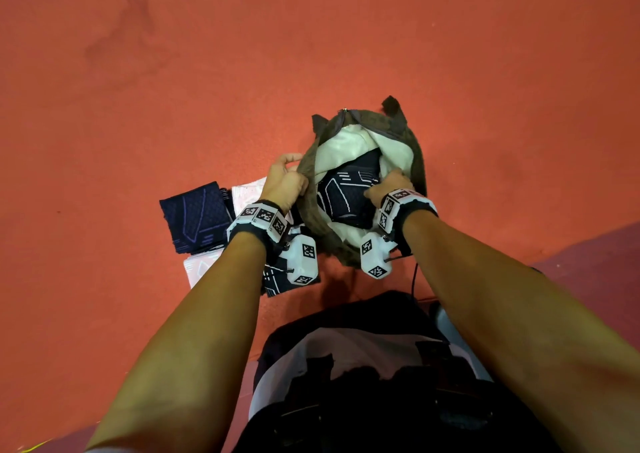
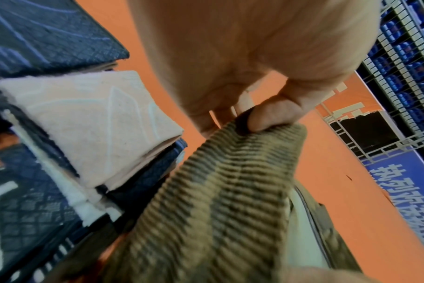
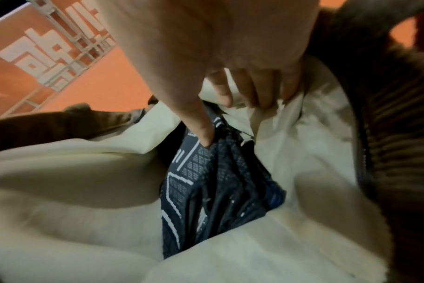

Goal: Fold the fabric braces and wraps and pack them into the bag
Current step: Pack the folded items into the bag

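Covering everything: orange floor (image 1: 311, 36).

You have one brown corduroy bag (image 1: 420, 161) on the floor, with one dark navy brace (image 1: 346, 192) visible inside it. Beside the bag you have a stack of folded pieces: two navy ones (image 1: 194, 215) and two pale pink ones (image 1: 247, 191) show.
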Demonstrator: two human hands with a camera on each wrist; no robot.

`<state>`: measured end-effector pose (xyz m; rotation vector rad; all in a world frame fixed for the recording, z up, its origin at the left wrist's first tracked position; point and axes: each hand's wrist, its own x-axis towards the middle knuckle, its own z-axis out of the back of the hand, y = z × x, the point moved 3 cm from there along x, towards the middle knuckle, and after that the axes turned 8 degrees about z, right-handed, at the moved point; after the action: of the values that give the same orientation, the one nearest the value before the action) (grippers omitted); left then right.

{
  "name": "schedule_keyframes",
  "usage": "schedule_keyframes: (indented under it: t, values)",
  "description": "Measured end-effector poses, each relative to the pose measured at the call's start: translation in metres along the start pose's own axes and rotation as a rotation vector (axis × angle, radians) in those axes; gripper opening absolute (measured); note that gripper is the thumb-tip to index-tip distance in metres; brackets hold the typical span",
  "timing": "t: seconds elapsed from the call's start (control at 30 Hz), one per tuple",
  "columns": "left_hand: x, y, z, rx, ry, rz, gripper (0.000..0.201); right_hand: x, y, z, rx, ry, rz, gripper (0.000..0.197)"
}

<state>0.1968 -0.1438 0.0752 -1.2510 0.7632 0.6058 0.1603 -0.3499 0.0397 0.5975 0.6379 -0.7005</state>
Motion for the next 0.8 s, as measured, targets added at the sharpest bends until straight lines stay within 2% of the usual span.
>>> schedule_keyframes:
  t: [0.07, 0.13, 0.3, 0.4, 0.53, 0.63, 0.73, 0.8]
  values:
    - [-0.003, 0.001, -0.003, 0.019, 0.037, -0.01, 0.055, 0.005, -0.013, -0.004, -0.031, -0.014, -0.062, 0.072]
    - [-0.006, 0.003, -0.006, 0.014, 0.062, -0.011, 0.056, 0.005, -0.02, -0.006, -0.033, -0.015, -0.05, 0.064]
    - [-0.009, 0.007, -0.01, 0.012, 0.097, -0.038, 0.067, -0.01, -0.014, -0.003, -0.043, 0.061, 0.116, 0.033]
    - [-0.013, 0.006, -0.01, 0.023, 0.108, -0.055, 0.069, -0.023, -0.005, -0.001, -0.045, 0.095, 0.2, 0.028]
    - [-0.013, 0.006, -0.008, 0.038, 0.063, -0.047, 0.061, -0.04, -0.008, 0.0, -0.219, 0.168, 0.23, 0.016]
    - [-0.014, 0.013, -0.006, 0.029, 0.034, -0.033, 0.052, -0.05, -0.01, -0.006, -0.334, 0.223, 0.253, 0.018]
    - [-0.02, 0.019, -0.007, -0.003, 0.029, -0.023, 0.045, -0.056, -0.013, -0.014, -0.528, 0.274, 0.303, 0.032]
    - [-0.023, 0.023, -0.007, -0.018, 0.036, -0.029, 0.048, -0.056, -0.018, -0.018, -0.627, 0.301, 0.291, 0.039]
